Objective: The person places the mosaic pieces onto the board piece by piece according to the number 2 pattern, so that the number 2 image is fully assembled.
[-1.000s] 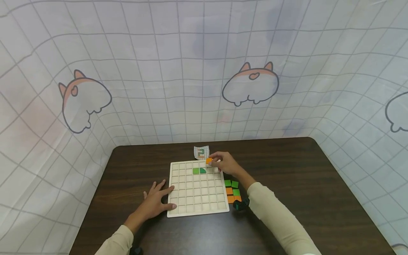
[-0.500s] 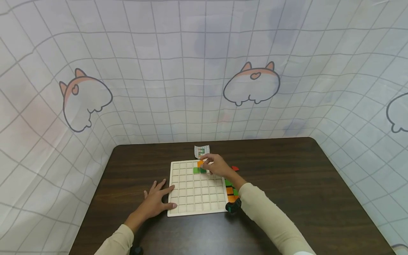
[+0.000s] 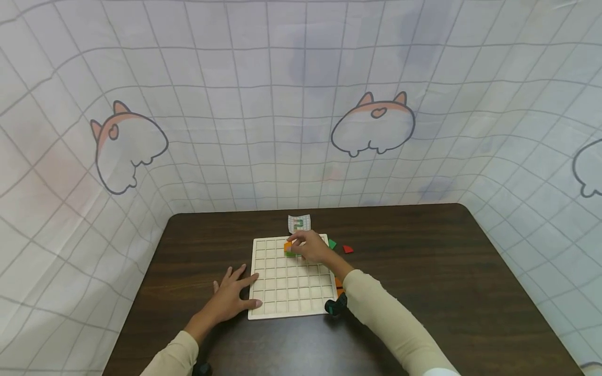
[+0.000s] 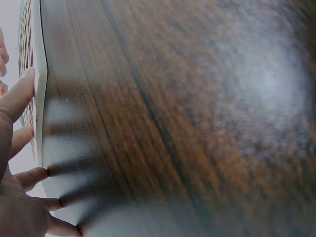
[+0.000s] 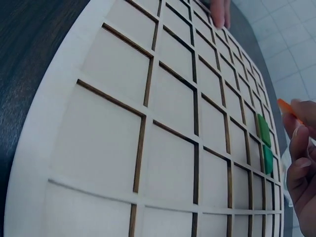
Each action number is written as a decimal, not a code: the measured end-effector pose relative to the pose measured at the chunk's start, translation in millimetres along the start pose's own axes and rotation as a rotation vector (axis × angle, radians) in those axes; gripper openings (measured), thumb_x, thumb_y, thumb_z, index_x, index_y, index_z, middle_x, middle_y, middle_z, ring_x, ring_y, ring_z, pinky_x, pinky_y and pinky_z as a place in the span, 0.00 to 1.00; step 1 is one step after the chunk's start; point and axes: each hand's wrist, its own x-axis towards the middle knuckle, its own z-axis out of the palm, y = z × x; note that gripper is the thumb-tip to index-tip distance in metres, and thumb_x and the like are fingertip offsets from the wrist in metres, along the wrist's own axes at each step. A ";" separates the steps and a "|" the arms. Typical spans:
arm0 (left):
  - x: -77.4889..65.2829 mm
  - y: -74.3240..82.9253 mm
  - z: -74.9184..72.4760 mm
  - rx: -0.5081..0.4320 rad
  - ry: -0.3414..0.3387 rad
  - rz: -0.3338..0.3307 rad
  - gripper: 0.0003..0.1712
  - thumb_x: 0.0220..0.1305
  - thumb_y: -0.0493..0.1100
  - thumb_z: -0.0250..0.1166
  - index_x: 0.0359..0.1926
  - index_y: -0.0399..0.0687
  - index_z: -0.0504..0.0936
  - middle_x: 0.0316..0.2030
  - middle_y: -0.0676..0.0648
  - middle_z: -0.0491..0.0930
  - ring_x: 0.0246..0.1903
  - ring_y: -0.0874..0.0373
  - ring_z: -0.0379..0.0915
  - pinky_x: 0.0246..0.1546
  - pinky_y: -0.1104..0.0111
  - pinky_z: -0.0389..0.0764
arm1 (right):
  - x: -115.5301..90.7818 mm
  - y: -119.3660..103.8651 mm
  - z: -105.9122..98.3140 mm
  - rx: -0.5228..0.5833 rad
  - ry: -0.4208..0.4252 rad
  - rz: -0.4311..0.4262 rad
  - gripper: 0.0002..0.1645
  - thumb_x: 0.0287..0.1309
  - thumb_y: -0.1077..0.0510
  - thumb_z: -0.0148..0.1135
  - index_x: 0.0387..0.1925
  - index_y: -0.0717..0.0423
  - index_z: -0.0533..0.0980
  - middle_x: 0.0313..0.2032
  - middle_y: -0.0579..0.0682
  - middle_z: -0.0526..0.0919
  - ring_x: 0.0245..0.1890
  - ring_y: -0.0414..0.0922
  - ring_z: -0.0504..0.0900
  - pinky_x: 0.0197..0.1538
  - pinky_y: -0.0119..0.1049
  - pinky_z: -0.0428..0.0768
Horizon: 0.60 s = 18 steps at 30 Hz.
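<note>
A pale wooden grid board (image 3: pixel 282 284) lies on the dark table. My left hand (image 3: pixel 228 297) is spread at its left side, thumb and index finger resting on the rim, the other fingertips on the table, as the left wrist view shows. My right hand (image 3: pixel 311 246) pinches an orange square tile (image 3: pixel 288 245) over the far rows of the board. Close to that tile, a light green tile (image 5: pixel 263 129) and a darker green tile (image 5: pixel 267 159) sit in neighbouring cells; the right hand partly covers them in the head view.
Behind the board lies a small printed card (image 3: pixel 299 223). To the right are a red piece (image 3: pixel 348 249), a green piece (image 3: pixel 332 244) and orange tiles (image 3: pixel 338 284), partly hidden by the right forearm. A white grid-patterned cloth (image 3: pixel 301 104) surrounds the table (image 3: pixel 423 250).
My right hand has moved left across the board's far rows with the orange tile in its pinch. The left hand has stayed on the board's edge.
</note>
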 end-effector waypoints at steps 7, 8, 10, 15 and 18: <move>0.2 1.3 0.1 0.002 0.000 -0.001 0.45 0.55 0.63 0.74 0.71 0.54 0.72 0.77 0.35 0.53 0.76 0.26 0.35 0.59 0.19 0.37 | 5.9 2.3 7.2 -0.053 0.005 0.001 0.16 0.67 0.62 0.63 0.53 0.63 0.81 0.44 0.56 0.84 0.23 0.44 0.81 0.25 0.31 0.78; 0.2 1.3 0.1 0.003 -0.001 -0.002 0.45 0.55 0.63 0.74 0.71 0.54 0.72 0.77 0.35 0.53 0.76 0.26 0.35 0.59 0.19 0.37 | 6.8 3.0 8.7 -0.065 0.009 0.000 0.15 0.66 0.62 0.63 0.53 0.62 0.81 0.43 0.56 0.84 0.25 0.44 0.82 0.26 0.31 0.79; 0.3 1.3 0.1 0.005 -0.001 -0.004 0.45 0.55 0.63 0.74 0.71 0.54 0.72 0.77 0.35 0.53 0.76 0.26 0.35 0.59 0.19 0.37 | 8.6 3.4 11.6 -0.107 0.018 -0.012 0.15 0.65 0.61 0.65 0.52 0.62 0.82 0.42 0.55 0.85 0.29 0.44 0.83 0.29 0.31 0.80; 0.2 1.2 0.3 0.014 0.000 -0.007 0.45 0.55 0.63 0.74 0.71 0.55 0.72 0.77 0.35 0.54 0.76 0.26 0.36 0.59 0.19 0.38 | 10.3 0.3 16.8 -0.213 0.034 -0.036 0.16 0.62 0.59 0.68 0.50 0.61 0.83 0.38 0.52 0.87 0.39 0.44 0.83 0.40 0.34 0.80; 0.0 1.2 0.4 0.014 0.000 -0.008 0.45 0.55 0.63 0.74 0.71 0.54 0.72 0.77 0.35 0.54 0.76 0.25 0.36 0.59 0.19 0.38 | 10.3 -1.5 19.0 -0.234 0.038 -0.027 0.16 0.61 0.60 0.68 0.50 0.61 0.84 0.37 0.51 0.87 0.37 0.42 0.81 0.41 0.35 0.80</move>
